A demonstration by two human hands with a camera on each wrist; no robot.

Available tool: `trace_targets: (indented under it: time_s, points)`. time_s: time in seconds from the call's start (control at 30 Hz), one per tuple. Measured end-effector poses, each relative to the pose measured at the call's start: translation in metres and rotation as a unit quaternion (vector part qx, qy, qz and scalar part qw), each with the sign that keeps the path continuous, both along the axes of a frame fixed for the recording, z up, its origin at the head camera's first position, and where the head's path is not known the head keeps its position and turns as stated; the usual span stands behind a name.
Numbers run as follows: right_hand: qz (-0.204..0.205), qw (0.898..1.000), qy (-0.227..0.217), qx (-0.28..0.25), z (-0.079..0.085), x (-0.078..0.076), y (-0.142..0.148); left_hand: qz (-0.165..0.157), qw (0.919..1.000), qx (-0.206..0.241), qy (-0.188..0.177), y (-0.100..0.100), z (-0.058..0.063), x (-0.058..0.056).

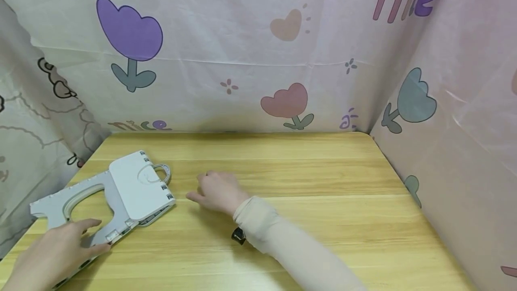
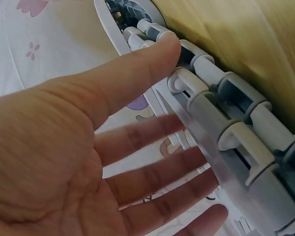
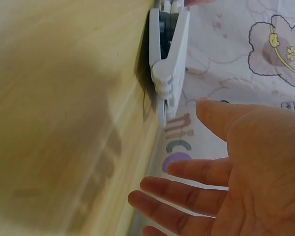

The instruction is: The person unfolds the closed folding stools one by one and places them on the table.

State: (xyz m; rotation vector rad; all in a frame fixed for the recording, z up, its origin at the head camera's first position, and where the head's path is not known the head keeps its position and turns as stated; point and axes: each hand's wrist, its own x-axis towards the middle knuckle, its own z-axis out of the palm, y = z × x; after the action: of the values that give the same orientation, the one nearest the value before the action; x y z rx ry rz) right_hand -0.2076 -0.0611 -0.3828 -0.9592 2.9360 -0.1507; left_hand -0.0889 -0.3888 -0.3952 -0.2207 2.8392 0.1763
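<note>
A flat, folded white-and-grey plastic piece [image 1: 139, 185] with hinged joints lies on the left of the table. It has a smooth white panel, a large rounded cut-out and a small grey loop [image 1: 165, 172] at its far end. My left hand [image 1: 54, 250] is over its near part. In the left wrist view, that hand's thumb [image 2: 157, 54] overlaps the hinged edge [image 2: 236, 128], with the other fingers spread out straight behind it. My right hand [image 1: 220, 191] hovers right of the piece, apart from it. Its fingers [image 3: 187, 196] are loosely spread and hold nothing.
The wood-grain table [image 1: 323, 174] runs back to a printed curtain [image 1: 210, 26] with flowers, which also hangs along both sides. A small black object [image 1: 238, 235] shows beneath my right sleeve [image 1: 282, 232].
</note>
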Motion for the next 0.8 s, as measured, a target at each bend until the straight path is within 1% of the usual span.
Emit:
trace_targets:
  time_s: [0.2, 0.4, 0.5, 0.6, 0.67, 0.8]
  points:
    - [0.016, 1.000, -0.009, -0.012, -0.003, 0.003, -0.019, -0.006, 0.9998, 0.019, 0.008, -0.004, -0.001, 0.007]
    - [0.028, 0.999, -0.024, -0.027, -0.003, 0.008, -0.034, -0.013, 0.9995, 0.016, 0.023, -0.004, -0.001, 0.011]
    - [0.036, 0.998, -0.027, -0.044, -0.007, 0.009, -0.038, -0.029, 0.9982, 0.011, 0.050, 0.001, 0.001, 0.013]
    - [0.034, 0.997, -0.032, -0.064, -0.012, 0.011, -0.040, -0.051, 0.9951, 0.007, 0.084, 0.009, 0.001, 0.011]
    - [0.030, 0.996, -0.032, -0.075, -0.016, 0.012, -0.041, -0.059, 0.9931, 0.008, 0.101, 0.013, 0.001, 0.009]
    - [0.024, 0.996, -0.014, -0.089, -0.020, 0.014, -0.044, -0.065, 0.9913, 0.013, 0.113, 0.016, 0.001, 0.009]
